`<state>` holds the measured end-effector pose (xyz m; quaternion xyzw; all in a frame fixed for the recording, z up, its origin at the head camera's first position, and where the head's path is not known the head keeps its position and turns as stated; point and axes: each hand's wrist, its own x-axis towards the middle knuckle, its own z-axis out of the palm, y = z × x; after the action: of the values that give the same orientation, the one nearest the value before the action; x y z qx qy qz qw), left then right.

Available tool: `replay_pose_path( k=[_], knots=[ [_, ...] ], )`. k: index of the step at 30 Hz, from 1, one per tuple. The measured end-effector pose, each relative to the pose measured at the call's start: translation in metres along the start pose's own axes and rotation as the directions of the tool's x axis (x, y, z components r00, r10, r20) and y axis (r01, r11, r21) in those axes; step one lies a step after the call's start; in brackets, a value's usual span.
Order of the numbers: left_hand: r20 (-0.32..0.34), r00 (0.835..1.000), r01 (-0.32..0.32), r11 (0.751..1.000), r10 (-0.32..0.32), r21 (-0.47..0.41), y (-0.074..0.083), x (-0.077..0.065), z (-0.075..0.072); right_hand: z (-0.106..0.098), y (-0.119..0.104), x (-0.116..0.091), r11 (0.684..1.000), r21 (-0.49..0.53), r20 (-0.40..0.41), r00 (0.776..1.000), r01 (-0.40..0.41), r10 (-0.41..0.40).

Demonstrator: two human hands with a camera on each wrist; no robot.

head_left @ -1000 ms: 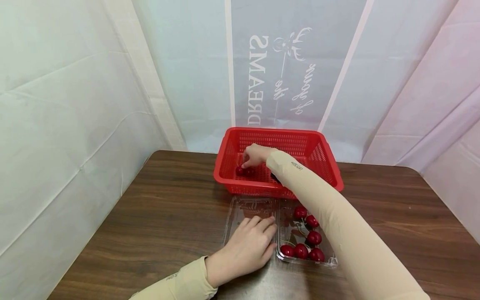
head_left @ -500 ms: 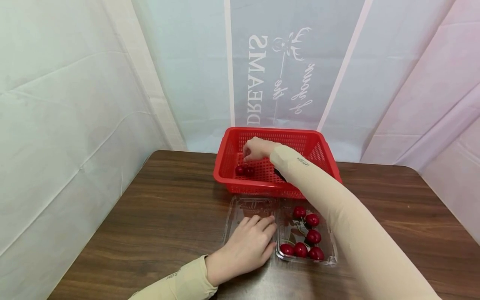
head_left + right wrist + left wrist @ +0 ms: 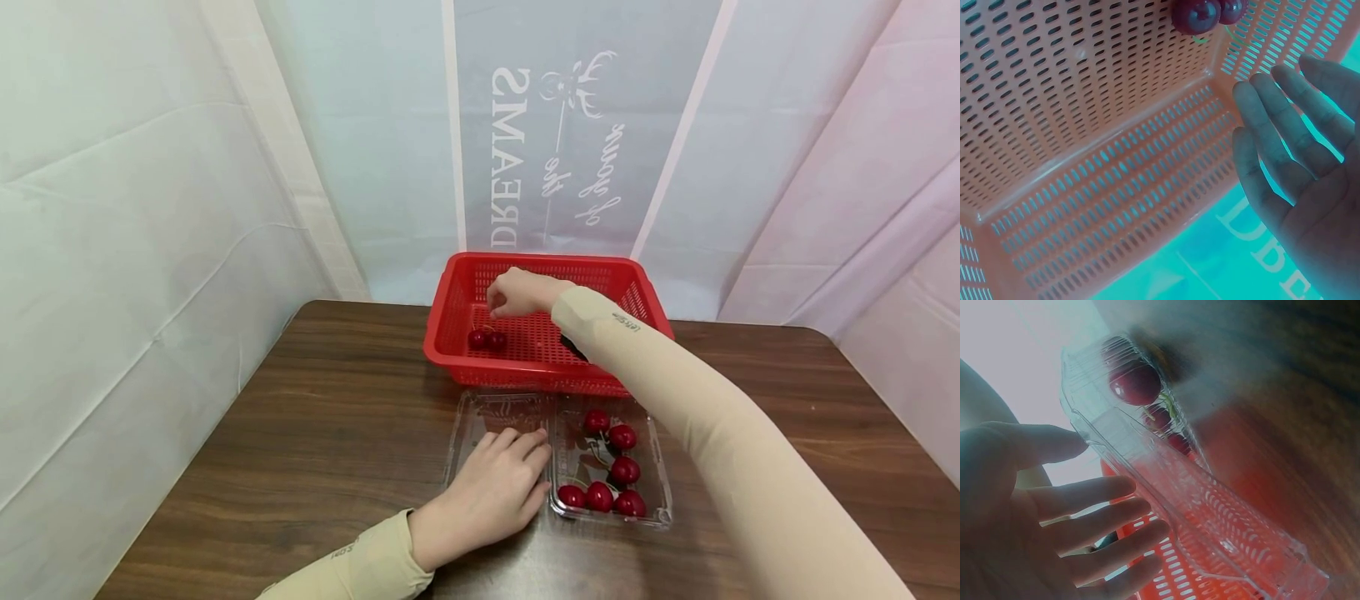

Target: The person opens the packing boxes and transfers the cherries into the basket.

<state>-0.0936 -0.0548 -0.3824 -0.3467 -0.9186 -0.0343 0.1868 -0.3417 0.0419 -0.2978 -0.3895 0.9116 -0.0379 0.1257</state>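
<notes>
Two dark red cherries (image 3: 486,340) lie at the left of the red plastic basket (image 3: 540,368). Over them, inside the basket's rim, hovers my right hand (image 3: 525,293); in the right wrist view its fingers are spread loosely and hold nothing, apart from the cherries (image 3: 1200,14). My left hand (image 3: 491,492) lies over the lid side of an opened clear plastic clamshell box (image 3: 663,500), its relaxed fingers at the fold. Several cherries (image 3: 626,470) with green stems sit in the box's right half. From the left wrist, the left fingers (image 3: 1113,542) look straight, against the plastic edge.
Everything stands on a dark wooden table (image 3: 315,433). The basket is near its back edge, just behind the clamshell. Pale sheets (image 3: 135,208) hang at the left and right, and a printed grey-blue curtain (image 3: 555,125) hangs behind.
My right hand has let go of a cherry in the basket and risen away, slightly back and to the right. My left hand stays in place.
</notes>
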Motion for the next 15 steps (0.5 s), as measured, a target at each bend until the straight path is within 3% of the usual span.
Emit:
replay_pose_path(
  k=[15],
  knots=[
    [-0.014,1.0,-0.002,1.0,0.002,-0.013,0.0,0.0,0.001,-0.005,0.005,-0.027,1.0,0.019,-0.011,1.0,0.009,-0.009]
  ],
)
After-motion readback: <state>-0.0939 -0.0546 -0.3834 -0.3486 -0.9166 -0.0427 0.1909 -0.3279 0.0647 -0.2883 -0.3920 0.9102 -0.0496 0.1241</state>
